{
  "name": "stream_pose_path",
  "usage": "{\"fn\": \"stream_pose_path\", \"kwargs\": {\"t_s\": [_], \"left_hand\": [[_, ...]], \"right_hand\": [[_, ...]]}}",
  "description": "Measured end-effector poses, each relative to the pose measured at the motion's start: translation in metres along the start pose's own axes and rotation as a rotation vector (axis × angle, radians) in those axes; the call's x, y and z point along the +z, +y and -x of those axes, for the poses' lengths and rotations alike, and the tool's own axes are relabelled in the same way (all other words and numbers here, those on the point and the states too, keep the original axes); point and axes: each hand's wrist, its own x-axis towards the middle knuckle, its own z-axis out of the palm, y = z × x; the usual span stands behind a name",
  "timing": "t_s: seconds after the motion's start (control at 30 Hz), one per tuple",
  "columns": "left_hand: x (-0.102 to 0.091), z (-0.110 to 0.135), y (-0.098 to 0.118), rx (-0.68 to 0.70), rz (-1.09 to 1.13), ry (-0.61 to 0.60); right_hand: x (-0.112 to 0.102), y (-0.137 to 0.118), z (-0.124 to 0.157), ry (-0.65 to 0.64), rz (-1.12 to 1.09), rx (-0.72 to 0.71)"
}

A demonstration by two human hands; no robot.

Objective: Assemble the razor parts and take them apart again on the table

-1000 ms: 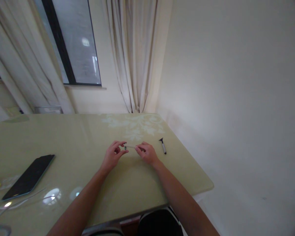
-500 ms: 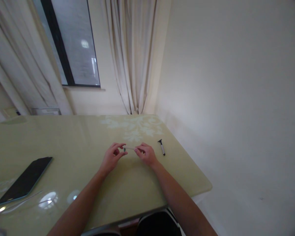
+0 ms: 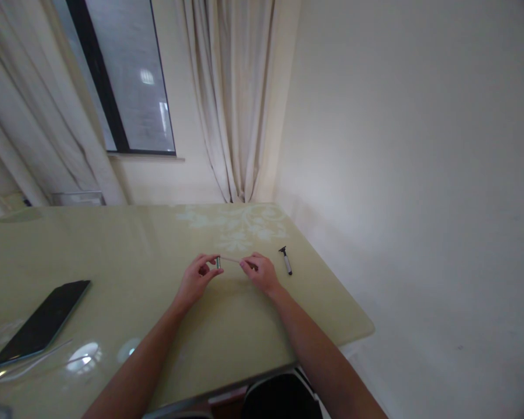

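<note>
Between the thumb and fingers of my left hand [image 3: 198,276] is a small, narrow green-and-white piece [image 3: 218,262], held upright by its ends. It looks like a razor cartridge, but it is too small to be sure. My right hand [image 3: 261,272] pinches a thin, pale stick [image 3: 230,259]. The stick points left, and its tip is at the upper part of the small piece; I cannot tell if they touch. Just right of my right hand, a razor [image 3: 287,261] with a dark head and silver-grey handle lies on the table [image 3: 227,326].
A dark flat tablet-like slab [image 3: 39,323] lies on the left of the table, with a pale cable [image 3: 35,362] near it. The table's right edge runs close to the wall [image 3: 397,174]. Curtains [image 3: 231,99] and a window [image 3: 131,75] are behind.
The stick's tip has risen toward the upper end of the small piece. My left hand has turned the piece a little, showing more of its striped face. The view has shifted slightly.
</note>
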Motion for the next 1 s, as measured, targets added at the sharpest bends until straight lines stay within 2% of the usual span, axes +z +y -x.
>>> {"fn": "stream_pose_path", "kwargs": {"t_s": [0.13,0.27,0.43,0.53,0.7,0.83,1.0], "left_hand": [[-0.0005,0.0004,0.0001,0.002,-0.011,0.002],[-0.0005,0.0,0.0002,0.006,-0.017,0.009],[-0.0017,0.0,0.0016,0.015,-0.026,0.017],[-0.0032,-0.0001,0.0033,0.026,-0.037,0.035],[-0.0036,-0.0006,0.008,0.022,-0.024,0.047],[-0.0038,-0.0009,0.0079,0.017,-0.032,0.058],[-0.0037,-0.0014,0.0046,0.016,-0.034,0.059]], "right_hand": [[0.0018,-0.0007,-0.0001,-0.052,-0.047,-0.05],[0.0019,0.0003,-0.0007,-0.024,-0.03,-0.001],[0.0025,0.0023,-0.0011,-0.054,-0.104,-0.067],[0.003,0.0041,-0.0011,-0.02,-0.094,-0.039],[0.0033,0.0044,-0.0002,-0.063,-0.149,-0.062],[0.0024,0.0048,-0.0003,-0.018,-0.112,-0.033],[0.0057,0.0071,-0.0007,-0.068,-0.14,-0.053]]}}
